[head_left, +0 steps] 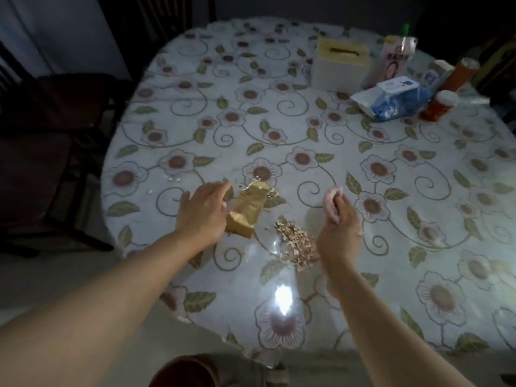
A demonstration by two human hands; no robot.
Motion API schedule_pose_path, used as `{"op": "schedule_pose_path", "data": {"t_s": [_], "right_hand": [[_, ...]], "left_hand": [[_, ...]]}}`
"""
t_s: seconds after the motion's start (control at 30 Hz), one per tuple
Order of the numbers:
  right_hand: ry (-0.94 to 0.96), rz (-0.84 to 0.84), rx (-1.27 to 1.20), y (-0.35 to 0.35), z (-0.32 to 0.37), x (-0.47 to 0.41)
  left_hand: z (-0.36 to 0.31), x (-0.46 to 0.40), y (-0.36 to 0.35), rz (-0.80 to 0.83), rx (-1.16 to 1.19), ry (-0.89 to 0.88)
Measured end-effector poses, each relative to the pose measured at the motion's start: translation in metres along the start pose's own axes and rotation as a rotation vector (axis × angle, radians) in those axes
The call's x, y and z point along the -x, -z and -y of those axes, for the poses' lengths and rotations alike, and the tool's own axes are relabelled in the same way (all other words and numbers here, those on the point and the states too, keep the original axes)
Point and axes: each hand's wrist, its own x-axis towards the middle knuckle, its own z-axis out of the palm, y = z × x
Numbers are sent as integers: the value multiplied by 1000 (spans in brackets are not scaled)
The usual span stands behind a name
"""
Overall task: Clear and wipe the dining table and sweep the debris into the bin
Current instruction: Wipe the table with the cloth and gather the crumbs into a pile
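While no label on the packets at two o'clock reads clearly, I see the glossy floral table [307, 129] plainly. My left hand [202, 212] rests with relaxed fingers against a creased gold packet [248, 209]; my right hand [339, 219] curls round a crumpled pink cloth [331, 198]. Flaky beige debris [296, 245] lies piled between them, at six o'clock of the packet's right edge.
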Motion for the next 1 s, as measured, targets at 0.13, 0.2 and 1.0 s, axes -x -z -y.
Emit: {"op": "schedule_pose_path", "data": {"t_s": [0.13,0.2,1.0], "right_hand": [[120,55,183,-6,-1,-72],[159,97,256,-18,-3,-101],[903,1273,57,-50,11,-104]], "left_hand": [[20,-17,-7,15,-12,106],[24,-27,-12,8,-2,110],[9,-50,-29,-67,-1,148]]}}
